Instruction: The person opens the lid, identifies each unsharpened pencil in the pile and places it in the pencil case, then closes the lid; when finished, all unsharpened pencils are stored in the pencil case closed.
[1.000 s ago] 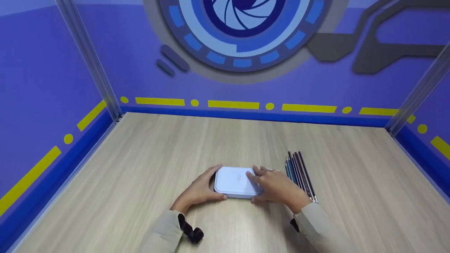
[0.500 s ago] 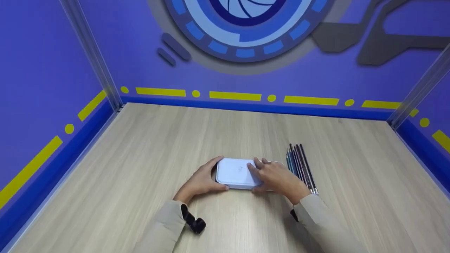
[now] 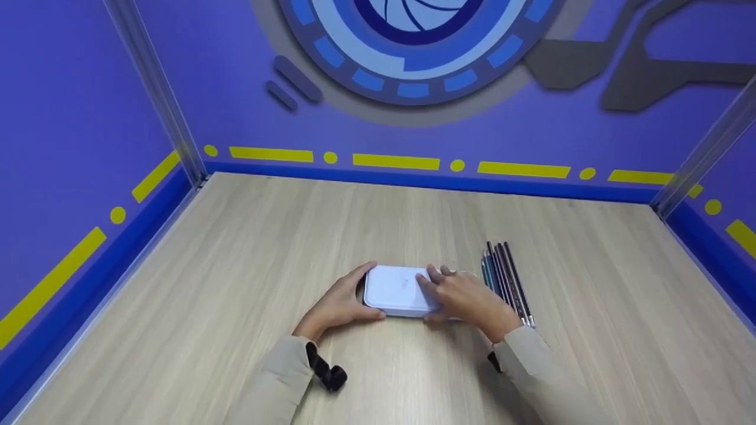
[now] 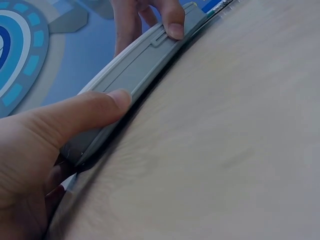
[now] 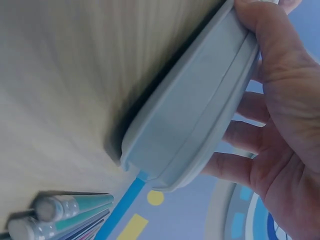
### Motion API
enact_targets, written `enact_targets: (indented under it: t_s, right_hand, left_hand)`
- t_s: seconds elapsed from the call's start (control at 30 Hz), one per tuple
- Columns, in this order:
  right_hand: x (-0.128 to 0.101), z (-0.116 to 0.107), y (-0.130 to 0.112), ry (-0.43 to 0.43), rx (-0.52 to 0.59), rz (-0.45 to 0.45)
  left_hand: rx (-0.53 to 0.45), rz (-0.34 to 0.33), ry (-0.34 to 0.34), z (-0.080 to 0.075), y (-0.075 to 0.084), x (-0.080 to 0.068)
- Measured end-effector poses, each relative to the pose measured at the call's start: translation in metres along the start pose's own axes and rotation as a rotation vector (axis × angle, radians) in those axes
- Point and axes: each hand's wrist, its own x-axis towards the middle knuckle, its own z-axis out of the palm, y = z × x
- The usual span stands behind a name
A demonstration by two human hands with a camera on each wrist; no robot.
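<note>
White case gripped between left hand, right hand

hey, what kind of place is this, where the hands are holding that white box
Probably a purpose-built recording booth, not a home or office: purple walls with yellow dash-and-dot stripes and a blue circular emblem enclose a pale wood-grain table holding only a white rounded case and pens.

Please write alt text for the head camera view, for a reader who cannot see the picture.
Two hands hold a closed white rectangular case lying flat on a wooden table: the left hand grips its left end, the right hand covers its right end. A row of pens lies just right of the case, before purple walls.
</note>
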Motion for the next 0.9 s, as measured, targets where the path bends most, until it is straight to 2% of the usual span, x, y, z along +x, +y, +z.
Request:
enact_targets:
  t_s: [0.27,0.57,0.67,0.8,0.9]
  right_hand:
    - [0.002,-0.007,0.005,0.028,0.084,-0.006]
    - [0.003,-0.010,0.008,0.025,0.095,-0.007]
    - [0.001,-0.012,0.013,-0.001,0.157,0.001]
    - [-0.005,-0.016,0.019,-0.034,0.310,0.024]
    - [-0.010,-0.018,0.024,-0.023,0.421,0.037]
  left_hand:
    - [0.000,0.019,0.001,-0.006,0.000,-0.001]
    - [-0.007,-0.040,-0.014,-0.006,0.000,0.000]
    - [-0.018,-0.050,-0.017,-0.003,0.001,0.000]
    - [-0.024,-0.054,-0.018,-0.002,0.001,0.000]
    - [-0.023,-0.058,-0.023,-0.002,0.001,-0.002]
